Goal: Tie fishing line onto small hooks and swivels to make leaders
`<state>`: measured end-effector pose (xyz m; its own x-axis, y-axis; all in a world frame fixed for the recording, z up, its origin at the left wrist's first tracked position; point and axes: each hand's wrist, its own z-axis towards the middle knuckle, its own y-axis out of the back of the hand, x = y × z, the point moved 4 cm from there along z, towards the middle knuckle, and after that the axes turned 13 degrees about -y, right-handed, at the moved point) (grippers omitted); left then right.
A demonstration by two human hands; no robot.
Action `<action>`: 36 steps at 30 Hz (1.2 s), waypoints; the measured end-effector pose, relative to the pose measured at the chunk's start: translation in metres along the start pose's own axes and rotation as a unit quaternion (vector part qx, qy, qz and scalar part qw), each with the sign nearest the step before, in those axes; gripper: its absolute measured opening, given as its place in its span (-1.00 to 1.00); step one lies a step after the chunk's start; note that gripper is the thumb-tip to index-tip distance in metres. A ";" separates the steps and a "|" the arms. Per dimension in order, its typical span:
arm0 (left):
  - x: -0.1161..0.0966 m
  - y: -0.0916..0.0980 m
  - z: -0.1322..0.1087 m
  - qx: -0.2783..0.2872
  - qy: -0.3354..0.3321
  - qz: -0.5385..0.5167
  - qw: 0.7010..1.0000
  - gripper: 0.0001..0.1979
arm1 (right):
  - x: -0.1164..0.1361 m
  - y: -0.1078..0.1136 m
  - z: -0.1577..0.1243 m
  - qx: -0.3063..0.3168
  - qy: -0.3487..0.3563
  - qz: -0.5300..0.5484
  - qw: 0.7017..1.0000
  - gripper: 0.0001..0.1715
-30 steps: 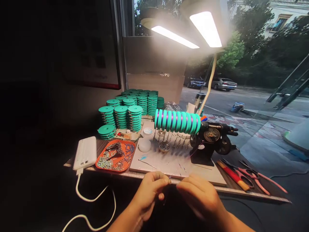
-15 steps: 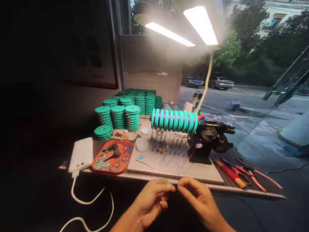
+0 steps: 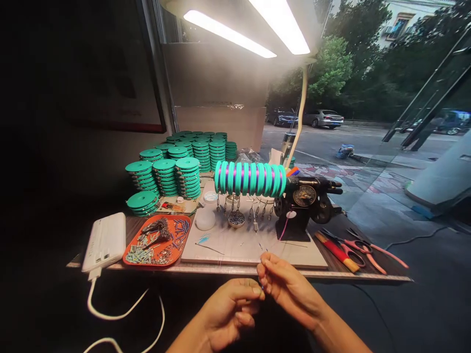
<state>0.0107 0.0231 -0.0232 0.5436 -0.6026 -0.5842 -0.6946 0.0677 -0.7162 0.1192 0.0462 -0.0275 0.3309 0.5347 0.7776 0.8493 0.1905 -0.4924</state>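
Observation:
Beyond the table's front edge, my left hand (image 3: 235,306) is closed, thumb and forefinger pinched around a thin line with a small dark-blue piece (image 3: 262,288) at the fingertips. Right beside it, slightly higher, my right hand (image 3: 281,282) has its fingers pressed together on the same thin line, which is hard to see. Small bluish pieces hang just above the right fingertips. Farther back, a row of turquoise foam spools (image 3: 250,179) wound with purple sits on the shaft of a black hand-cranked winder (image 3: 303,201). Metal swivel-like weights (image 3: 255,223) dangle below the spools.
An orange tray (image 3: 128,260) of small tubes and metal parts lies left, beside a white power bank (image 3: 105,242). Stacked turquoise spools (image 3: 187,176) stand behind. A bowl of beads (image 3: 236,219) sits on the board (image 3: 235,252). Scissors (image 3: 355,252) and a red-handled tool (image 3: 336,251) lie right.
My right hand has risen slightly and turned, its fingers closing in near the left fingertips. My left hand stays pinched, a little lower. The whole view has shifted, so the bench appears farther left.

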 end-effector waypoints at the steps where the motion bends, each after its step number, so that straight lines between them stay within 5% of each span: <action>1: 0.000 0.000 0.000 -0.001 -0.003 0.004 1.000 -0.91 | 0.002 0.000 0.001 -0.001 0.009 -0.024 1.000 -0.59; 11: -0.007 0.000 -0.009 -0.067 -0.126 0.085 0.986 -0.94 | -0.021 0.011 -0.027 -0.084 0.124 -0.235 0.960 -0.61; 15: -0.008 -0.003 -0.010 -0.075 -0.129 0.107 0.983 -0.94 | -0.025 0.019 -0.030 -0.115 0.117 -0.193 0.967 -0.60; 27: -0.004 -0.002 -0.004 -0.020 -0.204 0.140 0.969 -0.85 | -0.016 0.011 -0.016 -0.096 0.067 -0.139 0.983 -0.50; 36: -0.010 -0.009 -0.006 0.082 -0.329 0.161 0.927 -0.90 | -0.012 0.007 -0.008 -0.075 0.060 -0.135 0.986 -0.50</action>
<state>0.0087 0.0239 -0.0082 0.5277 0.0815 -0.8455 -0.8189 0.3132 -0.4809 0.1243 0.0344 -0.0368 0.1235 0.3778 0.9176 0.9616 0.1828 -0.2047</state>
